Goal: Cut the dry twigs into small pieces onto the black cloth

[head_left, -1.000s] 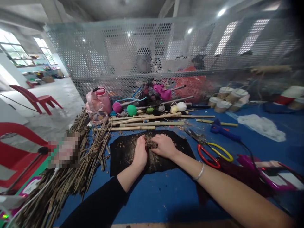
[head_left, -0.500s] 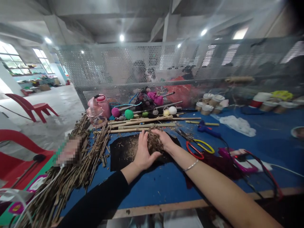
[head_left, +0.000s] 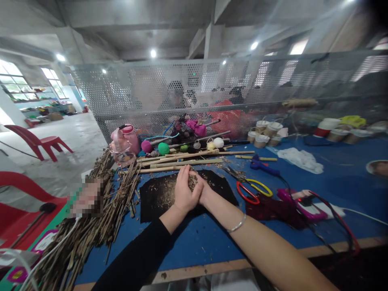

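My left hand [head_left: 183, 191] and my right hand [head_left: 203, 189] are cupped together around a clump of brown wood shavings [head_left: 192, 182], pressing it between the palms a little above a black mat [head_left: 157, 195]. Only the top of the clump shows between the hands. Loose shavings lie scattered on the mat. The left arm wears a black sleeve; a thin bracelet circles the right wrist.
A heap of dry twigs [head_left: 91, 218] lies at the left on the blue table [head_left: 206, 246]. Behind the mat are bamboo sticks [head_left: 182, 161], yarn balls [head_left: 163, 148], a pink bottle [head_left: 124, 139]. At the right are red and yellow scissors [head_left: 251, 190], a blue tool [head_left: 263, 166], paper cups [head_left: 266, 131].
The hands scooped the shavings off the mat, lifted them and closed around them; the clump is now mostly hidden. The camera tilted upward.
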`<state>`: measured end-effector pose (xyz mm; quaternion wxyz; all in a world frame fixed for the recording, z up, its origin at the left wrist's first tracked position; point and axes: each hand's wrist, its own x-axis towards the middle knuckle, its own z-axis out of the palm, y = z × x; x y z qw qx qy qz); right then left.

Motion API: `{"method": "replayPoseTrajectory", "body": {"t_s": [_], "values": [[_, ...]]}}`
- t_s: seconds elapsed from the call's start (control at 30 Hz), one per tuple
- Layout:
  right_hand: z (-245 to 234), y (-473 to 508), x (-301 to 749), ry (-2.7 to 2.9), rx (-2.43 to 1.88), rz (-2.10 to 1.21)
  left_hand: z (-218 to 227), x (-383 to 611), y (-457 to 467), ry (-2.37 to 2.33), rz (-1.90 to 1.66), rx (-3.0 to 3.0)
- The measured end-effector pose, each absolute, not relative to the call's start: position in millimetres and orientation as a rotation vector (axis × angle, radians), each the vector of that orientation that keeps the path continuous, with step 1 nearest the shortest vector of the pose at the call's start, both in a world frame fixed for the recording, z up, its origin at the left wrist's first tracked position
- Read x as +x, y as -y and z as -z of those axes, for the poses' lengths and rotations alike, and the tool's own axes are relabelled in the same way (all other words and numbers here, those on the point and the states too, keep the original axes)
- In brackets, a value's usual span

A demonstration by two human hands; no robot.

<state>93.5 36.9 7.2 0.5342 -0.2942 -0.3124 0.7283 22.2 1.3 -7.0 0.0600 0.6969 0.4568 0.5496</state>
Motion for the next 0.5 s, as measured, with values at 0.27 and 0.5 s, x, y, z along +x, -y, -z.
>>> {"method": "replayPoseTrajectory", "body": {"t_s": [0.27, 0.5], "values": [[-16.5, -17.3, 85.4, 0.565, -0.671, -1.78, 2.2, 14.7, -2.1, -1.294, -1.729, 2.073], [2.4, -28.0, 78.9, 0.499, -0.634, -1.737, 10.8, 15.2, 2.6, -1.6, -1.45, 2.117]]}}
